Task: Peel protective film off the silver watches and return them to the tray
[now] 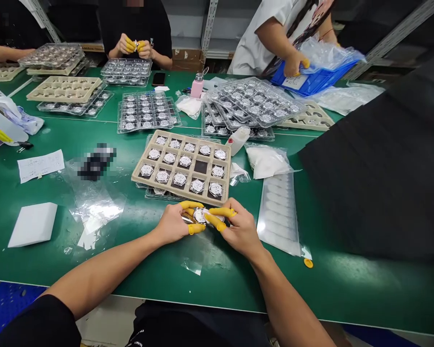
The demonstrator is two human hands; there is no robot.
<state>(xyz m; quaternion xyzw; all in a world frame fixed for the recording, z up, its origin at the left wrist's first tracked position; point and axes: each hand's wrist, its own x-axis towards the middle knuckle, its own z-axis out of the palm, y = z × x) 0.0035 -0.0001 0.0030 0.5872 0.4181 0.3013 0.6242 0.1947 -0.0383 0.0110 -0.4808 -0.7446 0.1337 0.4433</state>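
Fingers [196, 229] in yellow rubber cots pinch a small round silver watch case [199, 216] between my left hand [172, 224] and right hand [241, 232], both closed on it, just above the green table [148, 270], near the beige cardboard compartment tray [183, 191] of similar cases.

Looks like a factory assembly floor, not a home or a shop. Centres on one long green-matted counter [148, 270], shared by several people working side by side and opposite. Carries stacks of clear trays [253, 101] and beige trays [141, 176], nearly every pocket filled with the same round metal part [162, 176]. Shows yellow finger cots [130, 44] on the workers' fingertips. Adds a blue crate [311, 82] stuffed with bags, loose plastic sleeves [94, 202], a paper slip [40, 165], and slotted steel shelf posts [209, 24] behind.
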